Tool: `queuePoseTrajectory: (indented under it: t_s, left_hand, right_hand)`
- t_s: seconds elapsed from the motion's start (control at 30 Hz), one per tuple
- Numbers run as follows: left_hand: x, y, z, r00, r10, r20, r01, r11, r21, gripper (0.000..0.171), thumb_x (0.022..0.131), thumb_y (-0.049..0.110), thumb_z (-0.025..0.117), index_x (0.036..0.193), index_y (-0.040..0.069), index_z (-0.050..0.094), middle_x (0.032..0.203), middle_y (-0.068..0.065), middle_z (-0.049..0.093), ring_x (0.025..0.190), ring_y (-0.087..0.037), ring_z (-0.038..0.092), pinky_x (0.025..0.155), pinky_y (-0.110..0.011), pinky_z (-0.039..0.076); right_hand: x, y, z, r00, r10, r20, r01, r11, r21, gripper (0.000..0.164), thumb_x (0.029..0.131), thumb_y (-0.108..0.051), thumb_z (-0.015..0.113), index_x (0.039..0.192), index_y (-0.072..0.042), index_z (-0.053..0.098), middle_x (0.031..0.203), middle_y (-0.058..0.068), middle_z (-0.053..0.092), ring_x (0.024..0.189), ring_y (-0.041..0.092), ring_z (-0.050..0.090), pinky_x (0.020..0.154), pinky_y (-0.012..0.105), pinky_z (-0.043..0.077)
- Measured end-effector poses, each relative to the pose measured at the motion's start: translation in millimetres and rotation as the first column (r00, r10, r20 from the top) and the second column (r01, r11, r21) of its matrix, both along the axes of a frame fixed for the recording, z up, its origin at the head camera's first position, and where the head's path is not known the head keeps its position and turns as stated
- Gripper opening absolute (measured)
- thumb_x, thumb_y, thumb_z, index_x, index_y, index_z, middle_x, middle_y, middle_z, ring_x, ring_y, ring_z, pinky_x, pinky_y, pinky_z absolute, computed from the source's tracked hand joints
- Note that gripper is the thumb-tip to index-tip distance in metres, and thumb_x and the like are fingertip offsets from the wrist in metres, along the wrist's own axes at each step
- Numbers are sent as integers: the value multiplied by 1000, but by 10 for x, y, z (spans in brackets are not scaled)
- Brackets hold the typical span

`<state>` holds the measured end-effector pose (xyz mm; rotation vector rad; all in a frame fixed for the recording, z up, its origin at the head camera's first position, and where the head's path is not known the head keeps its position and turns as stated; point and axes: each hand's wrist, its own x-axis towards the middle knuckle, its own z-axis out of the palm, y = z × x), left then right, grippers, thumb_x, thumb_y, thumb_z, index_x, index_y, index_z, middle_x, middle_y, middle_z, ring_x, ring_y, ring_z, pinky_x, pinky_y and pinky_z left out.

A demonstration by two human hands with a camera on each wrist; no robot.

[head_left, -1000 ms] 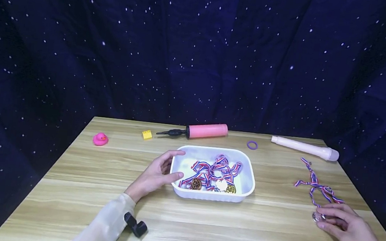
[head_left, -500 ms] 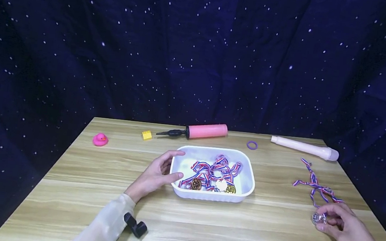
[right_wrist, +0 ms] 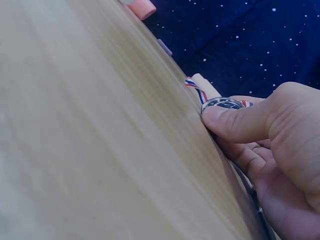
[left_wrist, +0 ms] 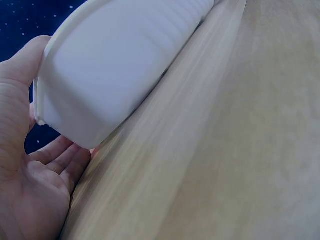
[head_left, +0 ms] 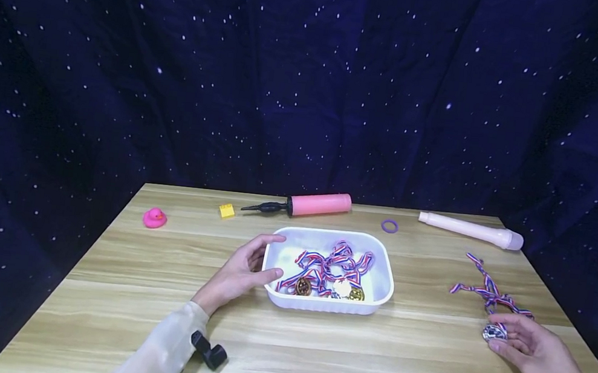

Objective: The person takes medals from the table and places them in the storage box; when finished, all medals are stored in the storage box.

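My left hand [head_left: 238,271] grips the left end of a white plastic tray [head_left: 327,305], thumb and index finger at its rim. The left wrist view shows the thumb on the tray's rim [left_wrist: 44,75] and the other fingers lower down by its underside. Inside lie a bronze medal [head_left: 303,286], a silver medal [head_left: 342,287] and a gold medal [head_left: 356,294] with tangled red, white and blue ribbons [head_left: 318,260]. Far to the right, my right hand [head_left: 533,351] pinches another silver medal [right_wrist: 225,103] between thumb and fingers. Its striped ribbon [head_left: 487,289] trails behind on the table.
Along the back of the wooden table [head_left: 314,358] lie a pink duck [head_left: 155,218], a yellow toy brick [head_left: 227,210], a pink hand pump [head_left: 321,204], a purple ring [head_left: 389,226] and a pale microphone-shaped stick [head_left: 469,230]. A dark starry curtain [head_left: 309,90] hangs behind.
The silver medal in my right hand has tilted so its face shows more. Its ribbon has been drawn slightly nearer and bunched. My left hand and the tray stay in place.
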<state>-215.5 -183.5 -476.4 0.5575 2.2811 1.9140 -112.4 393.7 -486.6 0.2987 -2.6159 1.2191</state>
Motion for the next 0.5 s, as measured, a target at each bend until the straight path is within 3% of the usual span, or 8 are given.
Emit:
queuePoseTrajectory:
  t_s: [0.27,0.43,0.5]
  left_hand:
    - [-5,1,-14,1000,1,7,-1,1000,-7,71,97,13,87,159,26,58,168,-8,51,151,-37,54,132,-56,37]
    - [-3,2,0,1000,8,3,-8,1000,-8,70,97,13,87,159,27,58,168,-7,51,150,-36,55,131,-55,39]
    - [-4,1,-3,1000,6,3,-6,1000,-6,70,97,13,87,159,26,58,168,-9,51,149,-37,56,131,-56,39]
  right_hand:
    - [4,-71,26,999,-35,-4,35,999,-1,22,101,-1,80,122,0,82,119,-29,75,105,-15,67,80,5,53]
    - [-16,-106,74,995,-83,-48,83,996,11,16,98,-2,83,114,-2,85,114,-32,74,105,-20,63,81,3,50]
    - [-18,-119,100,995,-86,-47,86,996,-4,15,98,-2,83,113,-1,85,111,-30,75,98,-15,67,78,6,54]
